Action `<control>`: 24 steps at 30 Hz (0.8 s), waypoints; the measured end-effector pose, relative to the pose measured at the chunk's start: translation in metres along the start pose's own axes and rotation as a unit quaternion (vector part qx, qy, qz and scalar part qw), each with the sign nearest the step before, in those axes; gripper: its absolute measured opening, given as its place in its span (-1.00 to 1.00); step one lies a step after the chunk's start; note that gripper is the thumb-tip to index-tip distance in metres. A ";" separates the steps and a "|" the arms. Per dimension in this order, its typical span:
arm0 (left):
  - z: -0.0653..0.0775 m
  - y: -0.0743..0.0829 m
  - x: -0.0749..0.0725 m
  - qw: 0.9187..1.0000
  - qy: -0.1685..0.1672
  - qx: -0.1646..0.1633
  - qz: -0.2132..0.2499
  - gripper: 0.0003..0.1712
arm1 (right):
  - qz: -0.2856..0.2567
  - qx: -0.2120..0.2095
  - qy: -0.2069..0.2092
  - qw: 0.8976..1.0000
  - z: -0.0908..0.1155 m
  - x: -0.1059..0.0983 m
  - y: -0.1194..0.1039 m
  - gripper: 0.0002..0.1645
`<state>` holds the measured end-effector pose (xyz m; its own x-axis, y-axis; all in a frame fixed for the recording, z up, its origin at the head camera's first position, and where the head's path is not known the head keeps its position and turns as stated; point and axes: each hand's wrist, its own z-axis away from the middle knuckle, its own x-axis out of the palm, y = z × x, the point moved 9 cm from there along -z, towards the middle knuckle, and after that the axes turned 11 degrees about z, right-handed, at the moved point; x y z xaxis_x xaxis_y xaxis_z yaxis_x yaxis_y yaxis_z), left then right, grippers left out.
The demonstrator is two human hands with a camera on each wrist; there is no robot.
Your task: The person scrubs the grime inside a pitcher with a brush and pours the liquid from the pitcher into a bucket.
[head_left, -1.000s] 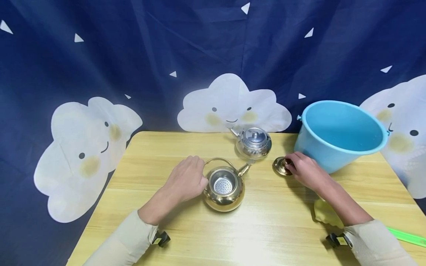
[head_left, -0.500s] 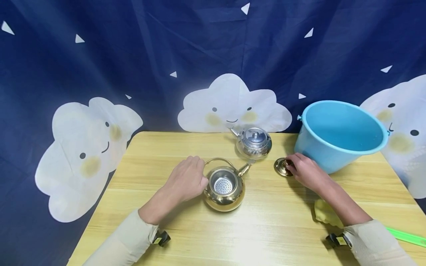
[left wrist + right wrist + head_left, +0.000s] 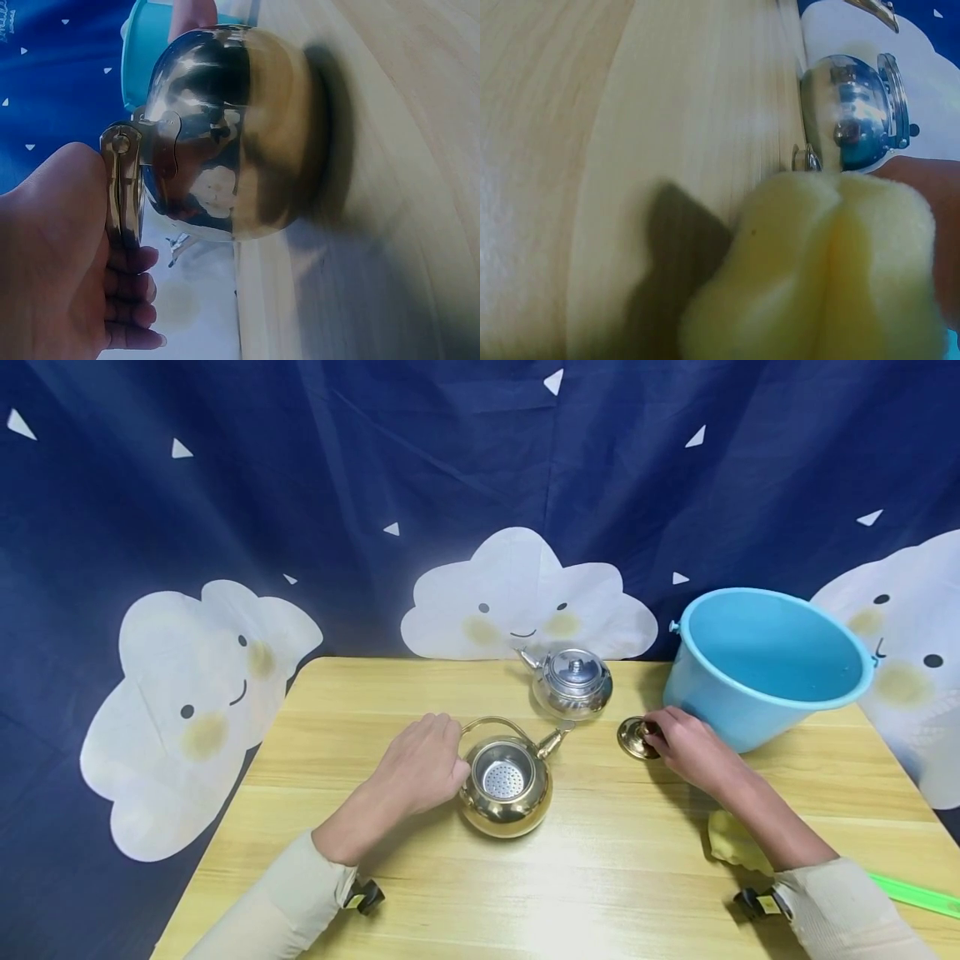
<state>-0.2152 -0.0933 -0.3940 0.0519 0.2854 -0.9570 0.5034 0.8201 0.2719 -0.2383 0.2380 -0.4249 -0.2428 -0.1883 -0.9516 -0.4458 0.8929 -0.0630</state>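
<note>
A gold teapot point(image 3: 504, 810) stands lidless on the wooden table, its perforated metal strainer point(image 3: 503, 778) showing in the opening and its spout pointing to the back right. My left hand point(image 3: 422, 764) grips the teapot's handle point(image 3: 124, 180); in the left wrist view the fingers curl round it. Over to the right, my right hand point(image 3: 690, 743) pinches the knob of the gold lid point(image 3: 633, 737), which is down at the table near the bucket. A silver teapot point(image 3: 573, 693) with its lid on sits behind, between the two hands.
A light blue bucket point(image 3: 701, 693) stands at the back right, just behind my right hand. Under the right forearm lies a yellow sponge point(image 3: 738, 842), which fills much of the right wrist view. A green strip point(image 3: 918, 893) lies at the right edge. A dark blue curtain point(image 3: 480, 460) hangs behind.
My right hand and the lid have shifted very slightly to the right. The left hand and the gold teapot have stayed in place.
</note>
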 end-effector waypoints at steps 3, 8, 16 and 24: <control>0.000 0.000 0.001 1.000 -0.004 0.000 -0.004 -0.86 | 0.001 -0.002 0.003 1.000 0.000 0.000 -0.001 -0.68; 0.000 -0.001 0.002 1.000 -0.011 -0.003 -0.006 -0.86 | 0.003 -0.002 0.005 1.000 0.000 -0.001 -0.001 -0.67; 0.000 0.000 0.001 1.000 -0.013 -0.002 -0.009 -0.85 | 0.015 -0.011 0.020 1.000 -0.002 -0.004 -0.003 -0.69; -0.001 0.000 0.002 1.000 -0.014 0.001 -0.015 -0.85 | 0.035 -0.019 0.046 0.998 -0.004 -0.011 -0.010 -0.72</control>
<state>-0.2158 -0.0925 -0.3957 0.0611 0.2474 -0.9670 0.5067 0.8270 0.2436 -0.2347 0.2290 -0.4130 -0.3522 -0.1637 -0.9215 -0.4568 0.8894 0.0165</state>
